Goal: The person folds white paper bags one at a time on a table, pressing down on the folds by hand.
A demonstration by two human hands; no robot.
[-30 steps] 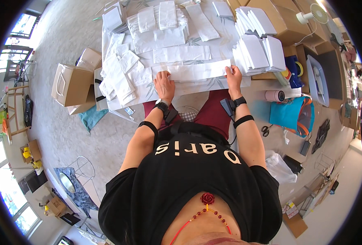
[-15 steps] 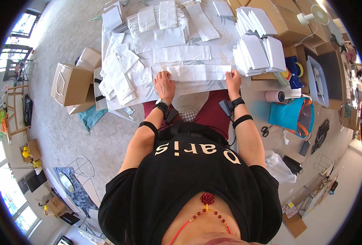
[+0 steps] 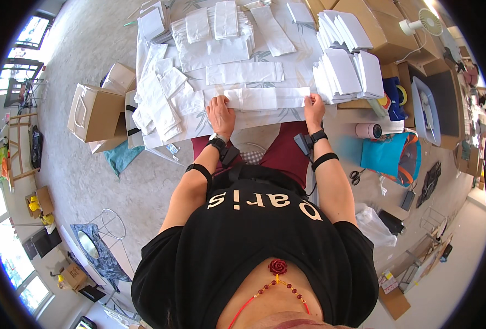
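A long flat white strip point(image 3: 267, 98), apparently a thin sleeve of paper or plastic, lies across the near edge of the table. At its left end my left hand point(image 3: 220, 117) rests with bent fingers pressed on it. My right hand point(image 3: 314, 113) pinches the right end between thumb and fingers. Just beyond lies another white strip point(image 3: 244, 72), flat and untouched. Left of my left hand is a loose heap of similar white pieces point(image 3: 158, 104). Whether the strip has layers or an opening cannot be made out.
Stacks of folded white card point(image 3: 337, 71) stand at the table's right side. Farther back lies a pile of white sleeves point(image 3: 213, 52). Cardboard boxes point(image 3: 96, 114) flank the table on the left. To the right are a pink cup point(image 3: 368, 130), a blue bag point(image 3: 388, 153) and scissors point(image 3: 355, 176).
My right hand has shifted very slightly, and the strip's right end with it. My left hand stays in place.
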